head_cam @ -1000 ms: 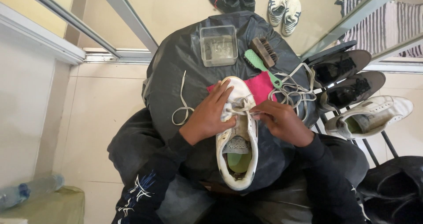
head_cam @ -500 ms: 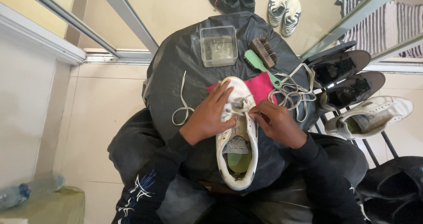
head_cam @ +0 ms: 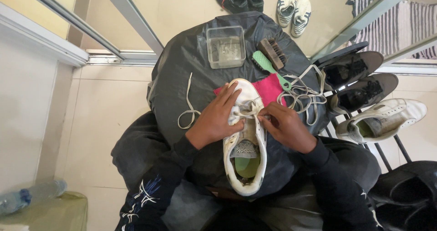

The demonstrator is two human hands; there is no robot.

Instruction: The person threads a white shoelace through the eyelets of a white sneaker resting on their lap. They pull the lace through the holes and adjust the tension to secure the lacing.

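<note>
Lacing Worked at on a White Shoe

Covering the round table [head_cam: 182, 72] from edge to edge, a black plastic sheet [head_cam: 195, 62] is seen, and on it everything else is laid. A white shoe [head_cam: 246, 140] is placed at the near edge of the table, toe pointing away, its heel overhanging toward the lap (the green insole can be seen inside). The shoe's left flank is gripped by the left hand [head_cam: 214, 119], whose fingers are spread and curled over the toe and lacing area. The right hand [head_cam: 284, 126] is rested against the shoe's right side, its fingertips pinched closed on a short run of lace [head_cam: 248, 110] at the front eyelets. Under the toe, toward the right edge, a pink cloth [head_cam: 271, 87] is spread. A clear plastic container [head_cam: 226, 47] is set near the far edge. At the right edge a loose tangle of laces [head_cam: 305, 94] is heaped, and a single lace [head_cam: 187, 108] is trailed near the left edge. Beside the container a green-handled brush [head_cam: 268, 67] is laid, and just beyond it a brown brush [head_cam: 272, 52], the two touching or nearly so.
</note>
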